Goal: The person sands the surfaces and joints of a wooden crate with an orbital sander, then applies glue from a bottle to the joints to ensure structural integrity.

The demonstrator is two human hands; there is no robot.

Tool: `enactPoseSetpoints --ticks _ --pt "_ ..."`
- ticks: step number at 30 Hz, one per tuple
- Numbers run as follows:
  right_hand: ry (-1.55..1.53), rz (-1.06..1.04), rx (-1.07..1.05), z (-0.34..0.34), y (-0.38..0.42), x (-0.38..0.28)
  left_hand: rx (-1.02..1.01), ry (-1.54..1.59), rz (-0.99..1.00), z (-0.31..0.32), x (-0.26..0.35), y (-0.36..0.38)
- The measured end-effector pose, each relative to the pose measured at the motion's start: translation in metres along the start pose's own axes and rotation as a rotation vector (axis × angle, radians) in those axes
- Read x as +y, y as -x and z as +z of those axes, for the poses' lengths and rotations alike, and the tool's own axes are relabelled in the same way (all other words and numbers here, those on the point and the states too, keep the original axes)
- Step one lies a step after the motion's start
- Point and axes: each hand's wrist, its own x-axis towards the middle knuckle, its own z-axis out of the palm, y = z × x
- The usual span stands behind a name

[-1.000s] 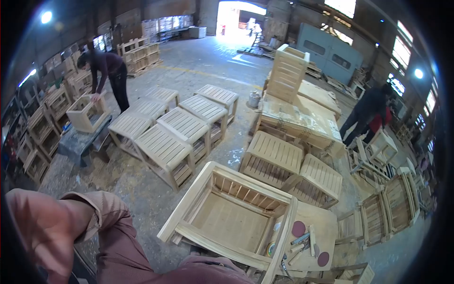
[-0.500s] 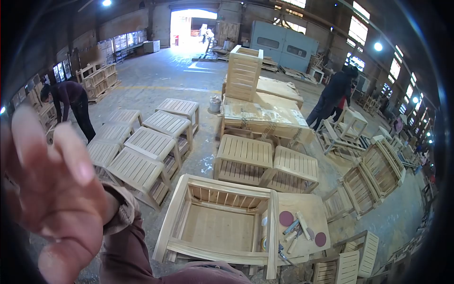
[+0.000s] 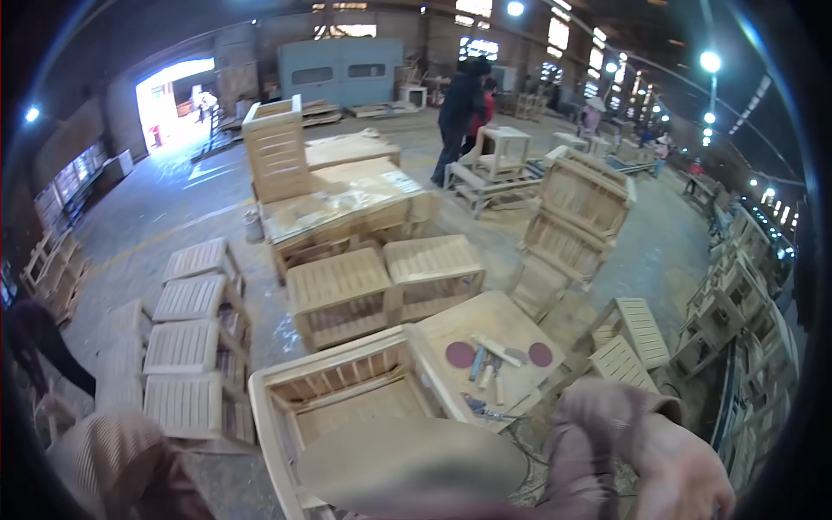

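My right hand [image 3: 685, 468] hangs at the lower right edge, blurred, below a brownish sleeve; its fingers are mostly out of view. At the lower left only my left sleeve [image 3: 121, 459] shows, and the hand itself is not seen. Between my arms stands an open wooden frame [image 3: 264, 416] with a slatted side and a flat panel inside. A blurred beige oval shape [image 3: 416, 464] covers its near part; its kind I cannot make out. Beside the frame a board [image 3: 511, 316] carries hand tools [image 3: 485, 364] and reddish sanding discs [image 3: 460, 354].
Slatted wooden stools [image 3: 182, 347] stand in rows at left, with two more [image 3: 338, 282] ahead. A workbench [image 3: 347, 195] bears a tall slatted piece [image 3: 276, 152]. Wooden frames [image 3: 576, 217] lean at right. People [image 3: 459, 113] stand farther back; another person's dark leg [image 3: 52, 347] shows at left.
The view has swung right. My raised, spread left hand has dropped out of sight, leaving its sleeve low at left. My right hand and the beige oval shape have come into view.
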Motion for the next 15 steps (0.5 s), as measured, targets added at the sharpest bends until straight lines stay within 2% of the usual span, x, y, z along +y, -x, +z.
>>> enactPoseSetpoints --ticks 2,10,11,15 --pt "-0.311 -0.001 -0.083 0.007 -0.028 0.009 0.027 -0.010 -0.009 0.000 -0.006 0.002" --pt "-0.361 0.102 -0.055 0.059 -0.017 0.020 0.083 -0.090 -0.275 -0.007 -0.002 0.047" --pt "-0.359 0.086 -0.057 0.026 -0.032 0.028 0.086 -0.083 -0.284 -0.005 -0.004 0.050" --pt "-0.374 0.021 -0.049 0.005 -0.061 0.048 0.114 -0.070 -0.316 0.006 -0.010 0.056"
